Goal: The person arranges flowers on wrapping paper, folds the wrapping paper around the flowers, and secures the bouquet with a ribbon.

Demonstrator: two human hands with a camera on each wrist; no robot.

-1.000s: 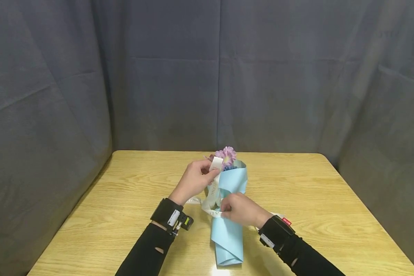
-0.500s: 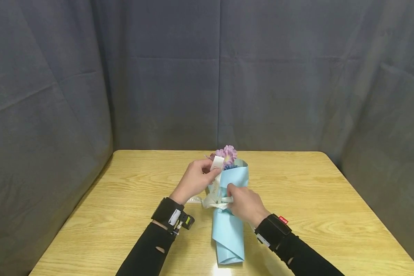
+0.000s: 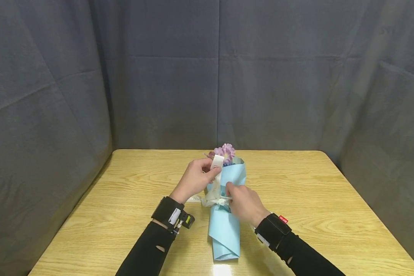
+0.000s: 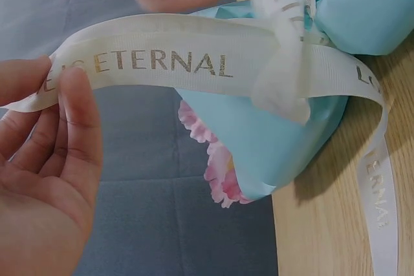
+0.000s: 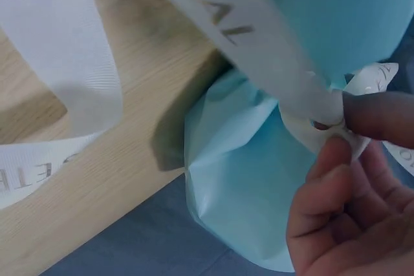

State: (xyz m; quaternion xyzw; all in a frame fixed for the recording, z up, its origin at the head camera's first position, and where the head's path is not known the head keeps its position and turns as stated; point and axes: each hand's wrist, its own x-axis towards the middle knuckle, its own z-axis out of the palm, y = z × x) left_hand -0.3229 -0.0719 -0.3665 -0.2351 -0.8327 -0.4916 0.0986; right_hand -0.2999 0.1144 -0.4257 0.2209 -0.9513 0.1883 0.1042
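Observation:
A bouquet wrapped in light blue paper (image 3: 224, 232) lies on the table, its pink-purple flowers (image 3: 226, 151) pointing away from me. A cream ribbon (image 4: 162, 63) with gold lettering goes around the wrap's narrowed middle. My left hand (image 3: 194, 178) pinches a length of this ribbon between thumb and fingers, up near the flowers. At the wrap's middle, my right hand (image 3: 246, 203) pinches the ribbon where it crosses itself. In the right wrist view, a small ribbon loop (image 5: 317, 124) shows by the right thumb and fingers. The hand covers part of the wrap in the head view.
A wooden table (image 3: 141, 172) carries the bouquet. One loose ribbon tail (image 4: 381, 205) trails over the wood, and another ribbon stretch (image 5: 90, 75) curls on the other side. Grey cloth (image 3: 165, 96) hangs behind and along both sides.
My right hand has moved slightly up and right from the crossing, drawing the ribbon with it. The wrap's lower end has shifted a little left and away. My left hand stays nearly still.

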